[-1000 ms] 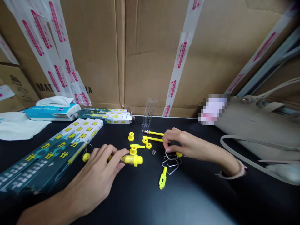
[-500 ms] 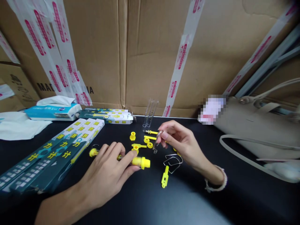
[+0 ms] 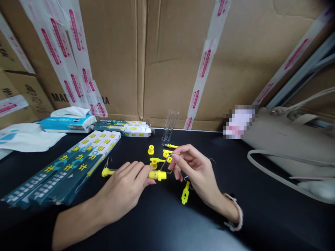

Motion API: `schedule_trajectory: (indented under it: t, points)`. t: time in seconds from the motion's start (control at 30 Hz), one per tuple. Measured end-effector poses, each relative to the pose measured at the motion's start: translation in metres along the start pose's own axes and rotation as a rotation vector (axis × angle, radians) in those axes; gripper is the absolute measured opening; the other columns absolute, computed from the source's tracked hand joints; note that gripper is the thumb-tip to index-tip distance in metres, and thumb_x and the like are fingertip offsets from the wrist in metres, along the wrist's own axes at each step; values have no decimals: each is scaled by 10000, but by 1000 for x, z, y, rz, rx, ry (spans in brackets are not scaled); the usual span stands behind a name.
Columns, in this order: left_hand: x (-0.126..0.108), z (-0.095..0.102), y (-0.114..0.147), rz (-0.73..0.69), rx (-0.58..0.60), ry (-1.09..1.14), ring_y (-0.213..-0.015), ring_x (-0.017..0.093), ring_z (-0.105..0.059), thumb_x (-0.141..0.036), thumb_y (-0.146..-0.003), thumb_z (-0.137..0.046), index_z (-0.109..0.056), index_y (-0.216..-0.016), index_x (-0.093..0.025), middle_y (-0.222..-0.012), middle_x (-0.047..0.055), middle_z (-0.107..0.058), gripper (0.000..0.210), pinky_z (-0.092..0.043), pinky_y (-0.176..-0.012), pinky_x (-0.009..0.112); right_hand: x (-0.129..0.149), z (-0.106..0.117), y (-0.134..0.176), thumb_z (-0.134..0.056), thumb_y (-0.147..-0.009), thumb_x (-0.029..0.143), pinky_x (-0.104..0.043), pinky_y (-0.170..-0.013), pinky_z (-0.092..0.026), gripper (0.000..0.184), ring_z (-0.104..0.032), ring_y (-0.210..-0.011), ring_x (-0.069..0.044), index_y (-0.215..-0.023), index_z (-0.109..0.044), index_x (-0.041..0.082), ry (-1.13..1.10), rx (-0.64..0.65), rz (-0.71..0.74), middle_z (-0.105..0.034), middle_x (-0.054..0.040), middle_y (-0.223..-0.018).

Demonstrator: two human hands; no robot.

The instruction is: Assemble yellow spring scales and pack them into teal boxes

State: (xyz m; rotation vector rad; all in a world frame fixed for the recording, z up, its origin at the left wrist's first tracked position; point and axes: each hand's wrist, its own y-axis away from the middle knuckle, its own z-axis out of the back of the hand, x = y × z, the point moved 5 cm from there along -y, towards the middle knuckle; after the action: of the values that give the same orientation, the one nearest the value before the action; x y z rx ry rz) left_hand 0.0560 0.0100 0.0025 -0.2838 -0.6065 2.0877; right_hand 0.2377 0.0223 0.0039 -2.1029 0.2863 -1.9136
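My left hand (image 3: 125, 186) is wrapped around a spring scale (image 3: 156, 175), which lies sideways just above the black table. Both yellow ends stick out past the fingers; a wire hook shows at the left end, while the middle is hidden. Between the thumb and fingers of my right hand (image 3: 195, 169) is a bent metal wire (image 3: 164, 162), its lower ends close to the scale's right yellow end. Whether they touch it I cannot tell. Under the right hand lies a flat yellow piece with a slot (image 3: 185, 193), beside other wire partly covered by the hand.
Behind the hands lie yellow collars (image 3: 151, 150), a spring piece (image 3: 170, 146) and clear tubes (image 3: 170, 127). Printed boxes (image 3: 70, 170) and a tissue pack (image 3: 69, 123) stand left. A grey bag (image 3: 282, 139) sits right; a big carton (image 3: 175, 80) closes off the back.
My right hand has moved down and slightly left, bringing the bent wire to the scale's yellow end. The scale stays in my left hand. The view has shifted slightly.
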Motion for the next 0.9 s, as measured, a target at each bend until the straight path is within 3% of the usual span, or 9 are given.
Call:
schedule_trajectory:
  t: [0.17,0.63,0.83,0.9]
  points:
    - [1,-2,-1,-2,19,-2,-734,270,-661,-281,-1077,-423,-598,-1055,-147,-869,61,-684,222,-504,-671,423,-6,-4,0,-730,-921,384,-139,-387,-444,219,-587,-425,-52,-913,-624,192,-40,38,-48,-678,33,-703]
    - [0,-1,0,28,14,-8,-740,275,-689,-322,-1071,-410,-577,-1053,-165,-854,63,-675,230,-552,-650,416,-20,-9,1,-745,-898,441,-175,-405,-541,300,-667,-447,-102,-923,-575,194,-116,107,-194,-670,37,-691]
    - [0,0,0,16,-46,-37,-779,260,-725,-304,-1096,-353,-532,-1178,-145,-922,72,-716,253,-551,-668,398,-21,-8,1,-760,-896,401,-179,-487,-600,324,-717,-523,-106,-1111,-694,169,-170,126,-230,-660,37,-734]
    - [0,0,1,7,-53,-56,-763,257,-722,-302,-1100,-346,-536,-1149,-151,-898,65,-716,248,-534,-665,394,-23,-9,2,-770,-890,386,-178,-508,-610,306,-727,-550,-105,-1093,-725,161,-211,144,-265,-666,27,-764]
